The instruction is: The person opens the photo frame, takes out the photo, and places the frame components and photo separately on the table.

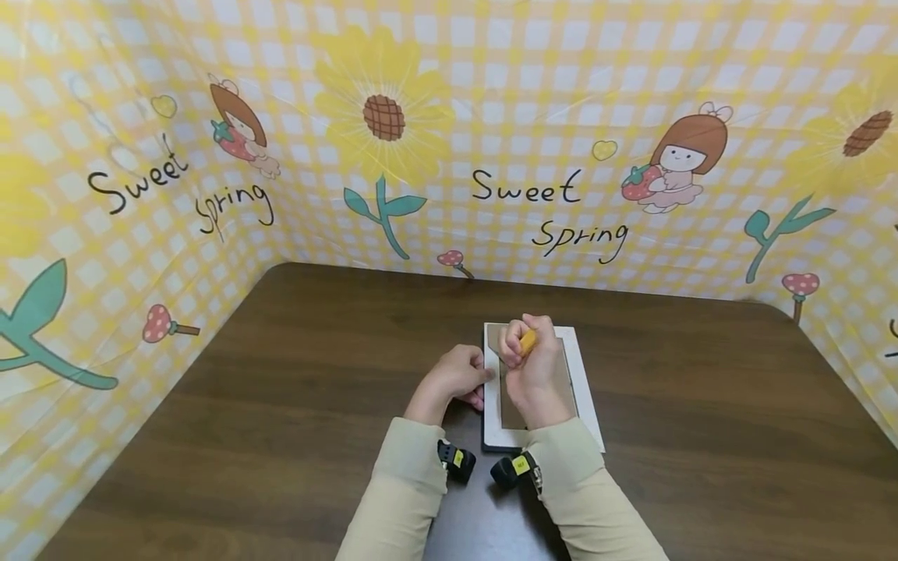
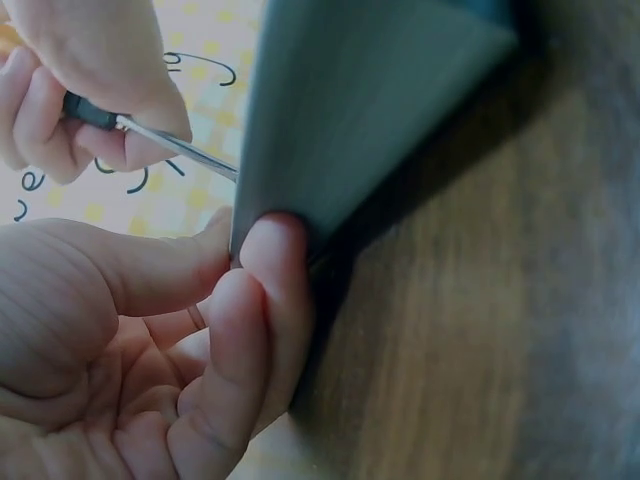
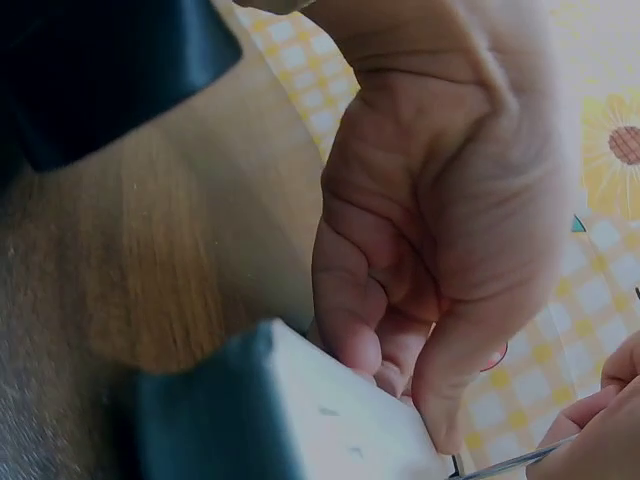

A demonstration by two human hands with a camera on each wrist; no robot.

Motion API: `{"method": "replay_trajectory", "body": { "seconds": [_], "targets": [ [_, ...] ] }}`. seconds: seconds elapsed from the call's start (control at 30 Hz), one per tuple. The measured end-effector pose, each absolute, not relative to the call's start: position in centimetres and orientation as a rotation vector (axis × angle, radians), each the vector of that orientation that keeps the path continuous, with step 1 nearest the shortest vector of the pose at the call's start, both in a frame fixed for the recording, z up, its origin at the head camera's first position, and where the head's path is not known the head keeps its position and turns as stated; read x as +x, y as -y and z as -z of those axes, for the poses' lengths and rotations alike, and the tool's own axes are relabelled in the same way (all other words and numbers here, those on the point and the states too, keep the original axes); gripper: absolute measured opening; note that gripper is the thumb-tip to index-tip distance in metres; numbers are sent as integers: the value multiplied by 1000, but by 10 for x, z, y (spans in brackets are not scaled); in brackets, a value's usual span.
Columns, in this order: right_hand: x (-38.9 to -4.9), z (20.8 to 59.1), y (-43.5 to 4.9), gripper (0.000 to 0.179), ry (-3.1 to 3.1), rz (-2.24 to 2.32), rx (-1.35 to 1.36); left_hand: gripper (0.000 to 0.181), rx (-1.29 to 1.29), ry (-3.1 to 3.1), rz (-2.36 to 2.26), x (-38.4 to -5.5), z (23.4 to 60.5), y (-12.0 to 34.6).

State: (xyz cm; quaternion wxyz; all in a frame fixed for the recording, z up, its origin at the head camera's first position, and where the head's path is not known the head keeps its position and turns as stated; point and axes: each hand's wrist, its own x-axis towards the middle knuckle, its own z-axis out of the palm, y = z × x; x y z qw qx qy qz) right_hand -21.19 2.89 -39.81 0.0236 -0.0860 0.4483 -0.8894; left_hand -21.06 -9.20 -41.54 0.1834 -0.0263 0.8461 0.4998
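A white-bordered picture frame [image 1: 588,397] with a tan middle panel and dark sides lies on the table in the head view. My left hand [image 1: 459,372] pinches its left edge between thumb and curled fingers, as the left wrist view shows close up. Above the panel my right hand [image 1: 536,374] grips a screwdriver [image 1: 528,341] in a fist; its handle looks orange. In the left wrist view the metal shaft [image 2: 190,150] slants to the frame's edge [image 2: 260,120], just past my left thumb. The tip is hidden there.
Brown wooden table [image 1: 281,436] surrounds the frame. Yellow checked cloth [image 1: 505,140] with flowers and lettering hangs behind and along both sides. A black wrist camera [image 1: 459,461] sits at each cuff, close to the frame's near edge.
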Motion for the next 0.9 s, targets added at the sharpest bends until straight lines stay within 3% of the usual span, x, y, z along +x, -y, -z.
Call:
{"method": "replay_trajectory", "body": {
  "seconds": [0.4,0.9],
  "targets": [
    [-205,401,-16,42,-1662,2637,-385,26,-72,-2360,-1457,-211,419,89],
    [-226,406,-58,50,-1060,2760,-188,26,-75,-2271,-1540,-212,423,98]
  ]
}}
